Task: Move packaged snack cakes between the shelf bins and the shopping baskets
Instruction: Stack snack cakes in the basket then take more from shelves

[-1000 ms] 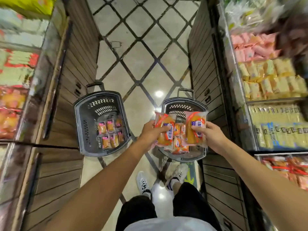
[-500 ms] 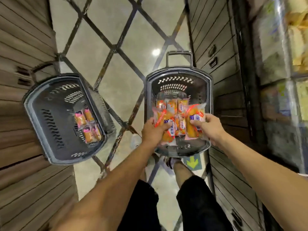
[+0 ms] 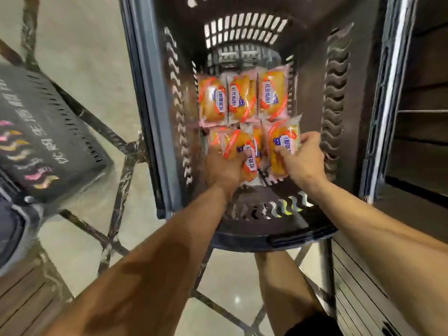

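Both hands down inside dark shopping basket (image 3: 150, 98) on tiled floor (image 3: 84, 44). Left hand (image 3: 224, 167) w/ fingers curled round one snack cake pack (image 3: 238, 151), thumb across wrapper front. Right hand (image 3: 304, 157) pinching another pack (image 3: 282, 146) by its near edge, thumb on top. Neither grip slack yet; both packs low, at or just above basket bottom, can't tell if touching.

Already in place: row of three packs (image 3: 242, 98) side by side at far end of bottom. More orange wrapper visible under and between the two held packs, count unclear.

Progress, as a judgement: well into loading this basket; second row being laid in front of first. Left to do here: set down both packs, let go, pull hands out. Second basket (image 3: 48, 132) off to left, only its outside wall showing, contents hidden. Shelf bins not in view, so stock left to shift can't be judged.
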